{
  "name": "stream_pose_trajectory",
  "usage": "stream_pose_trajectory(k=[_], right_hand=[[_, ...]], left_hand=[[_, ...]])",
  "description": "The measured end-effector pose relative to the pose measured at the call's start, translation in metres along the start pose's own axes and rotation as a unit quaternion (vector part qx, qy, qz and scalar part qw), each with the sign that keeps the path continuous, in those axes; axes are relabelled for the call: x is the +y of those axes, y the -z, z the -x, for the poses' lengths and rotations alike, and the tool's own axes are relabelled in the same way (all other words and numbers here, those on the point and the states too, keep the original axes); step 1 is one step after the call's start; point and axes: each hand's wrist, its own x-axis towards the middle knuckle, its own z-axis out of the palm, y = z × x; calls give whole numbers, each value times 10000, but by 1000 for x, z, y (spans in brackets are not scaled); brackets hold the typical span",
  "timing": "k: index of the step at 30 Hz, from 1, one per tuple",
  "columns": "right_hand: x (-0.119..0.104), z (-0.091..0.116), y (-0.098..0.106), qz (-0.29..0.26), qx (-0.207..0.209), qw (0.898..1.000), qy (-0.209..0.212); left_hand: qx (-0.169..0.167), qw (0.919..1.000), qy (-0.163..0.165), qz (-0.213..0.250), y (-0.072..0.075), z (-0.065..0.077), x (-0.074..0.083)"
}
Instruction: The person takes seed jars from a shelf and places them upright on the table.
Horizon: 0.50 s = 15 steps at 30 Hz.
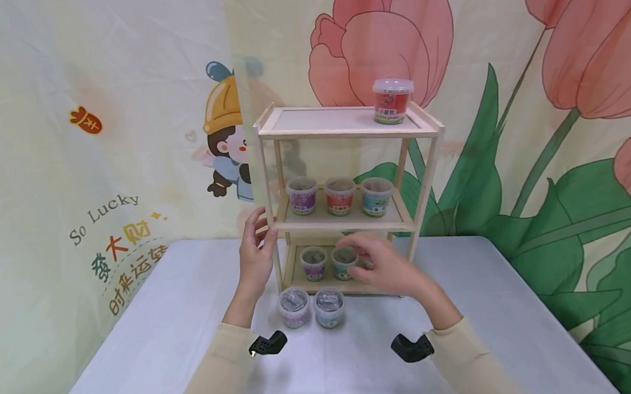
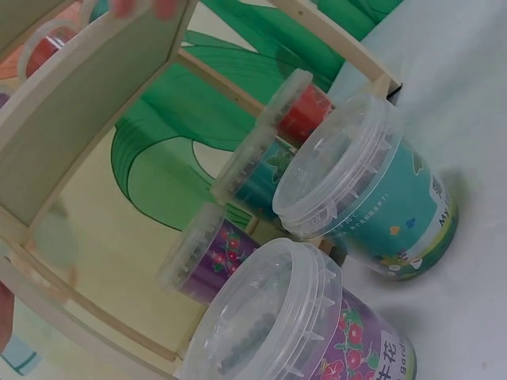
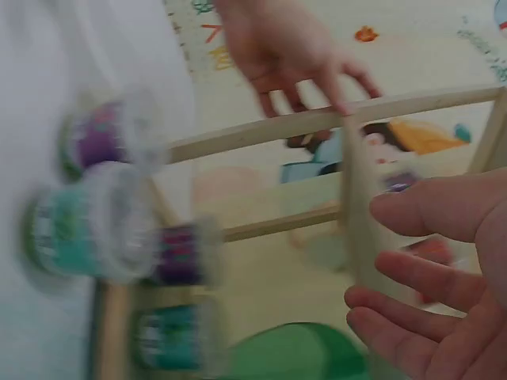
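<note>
My left hand (image 1: pixel 257 250) holds the left post of a small wooden rack (image 1: pixel 345 222) at middle-shelf height, its thumb in front. My right hand (image 1: pixel 383 262) hovers before the lower shelf, fingers spread and gripping nothing. Behind it on that shelf stand a purple-labelled cup (image 1: pixel 313 264), a teal-labelled cup (image 1: pixel 344 263) and a red-labelled cup (image 2: pixel 305 112), which the right hand mostly covers in the head view. On the table before the rack are a lidded purple-labelled cup (image 1: pixel 294 308) and a lidded blue-labelled cup (image 1: pixel 329 309).
The middle shelf bears a purple cup (image 1: pixel 302 196), a red cup (image 1: pixel 340 196) and a blue cup (image 1: pixel 377 197). A lidded red cup (image 1: pixel 391 103) stands at the top shelf's right end. Behind the white table (image 1: pixel 468 333) hangs a printed cloth (image 1: pixel 185 218).
</note>
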Motion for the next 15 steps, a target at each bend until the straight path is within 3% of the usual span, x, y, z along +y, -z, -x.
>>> stream_pose_trajectory(k=[8,15], right_hand=[[-42,-22,83,125,832,9959,334],[-73,-38,143,204,1853,9821,260]], left_hand=[[-15,9999,-143,-60,1,0,-1],[10,9999,-90,-68,1,0,-3]])
